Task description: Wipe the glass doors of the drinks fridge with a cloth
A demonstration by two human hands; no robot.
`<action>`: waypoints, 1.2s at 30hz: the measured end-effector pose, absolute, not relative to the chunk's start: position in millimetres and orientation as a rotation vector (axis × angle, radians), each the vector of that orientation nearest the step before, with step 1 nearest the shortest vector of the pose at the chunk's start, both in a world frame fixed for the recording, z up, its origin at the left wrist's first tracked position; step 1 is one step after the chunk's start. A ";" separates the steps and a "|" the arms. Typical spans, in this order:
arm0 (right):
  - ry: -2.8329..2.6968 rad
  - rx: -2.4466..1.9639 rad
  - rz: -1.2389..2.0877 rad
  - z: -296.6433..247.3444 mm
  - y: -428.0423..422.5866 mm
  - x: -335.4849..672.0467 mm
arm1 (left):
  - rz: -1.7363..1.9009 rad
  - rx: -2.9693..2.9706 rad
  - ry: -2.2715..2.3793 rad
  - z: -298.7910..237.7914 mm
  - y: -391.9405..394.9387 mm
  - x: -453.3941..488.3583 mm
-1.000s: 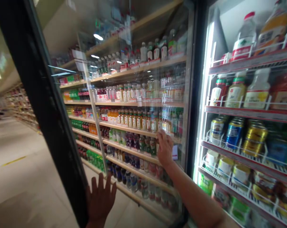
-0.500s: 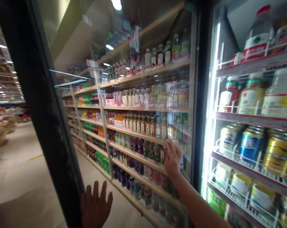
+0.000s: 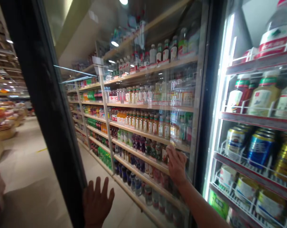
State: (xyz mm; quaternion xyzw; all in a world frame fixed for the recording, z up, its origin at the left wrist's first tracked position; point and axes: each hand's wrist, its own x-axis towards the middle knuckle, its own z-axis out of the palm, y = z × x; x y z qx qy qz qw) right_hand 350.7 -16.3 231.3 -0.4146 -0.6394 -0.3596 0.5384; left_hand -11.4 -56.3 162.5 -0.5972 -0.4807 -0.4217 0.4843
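Observation:
An open glass door (image 3: 145, 76) of a drinks cooler stands before me, with a thick black frame (image 3: 39, 95) along its left side. My left hand (image 3: 98, 201) is open, fingers spread, by the lower part of that frame; its palm appears to rest against the door. Further right, my right hand (image 3: 177, 164) reaches to the pane with its fingers bent and pressed together. Pale edges show at those fingertips, but what they belong to is too blurred to name. Rows of bottles (image 3: 143, 123) on wooden shelves show in the glass behind my hand.
At the right, the lit cooler holds a blue can (image 3: 260, 148), juice bottles (image 3: 263, 95) and paper-labelled tubs (image 3: 246, 190) on wire-fronted shelves (image 3: 259, 122). A bright light strip (image 3: 218, 104) runs up its edge. An aisle floor (image 3: 36, 164) and produce displays lie at the left.
My right hand has slid slightly down and right on the glass. The view has turned a little left, so the door and cooler sit further right. My left hand stays by the frame.

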 end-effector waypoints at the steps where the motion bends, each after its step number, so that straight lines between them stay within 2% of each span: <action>1: -1.470 -0.997 -0.839 230.1 -13.0 355.2 | -1.027 -1.459 -1.168 162.4 -56.6 -11.4; 8: -1.729 -0.914 -0.846 168.1 -33.6 331.0 | -1.061 -1.476 -1.158 165.6 -59.8 -10.1; 14: -1.694 -0.911 -0.778 213.3 -25.4 362.5 | -1.060 -1.476 -1.174 165.0 -60.2 -8.4; 22: -1.724 -0.856 -0.765 178.5 -33.6 352.5 | -1.003 -1.448 -1.150 172.4 -68.2 -1.9; 28: -1.558 -0.812 -0.687 239.9 -17.0 348.2 | -1.023 -1.454 -1.172 169.1 -68.6 -2.7; 31: -1.560 -0.780 -0.679 229.6 -20.6 336.5 | -1.009 -1.454 -1.163 169.6 -69.9 -2.1; 36: -1.897 -0.588 -0.650 207.3 -36.2 320.3 | -0.987 -1.418 -1.130 174.3 -75.6 -0.1</action>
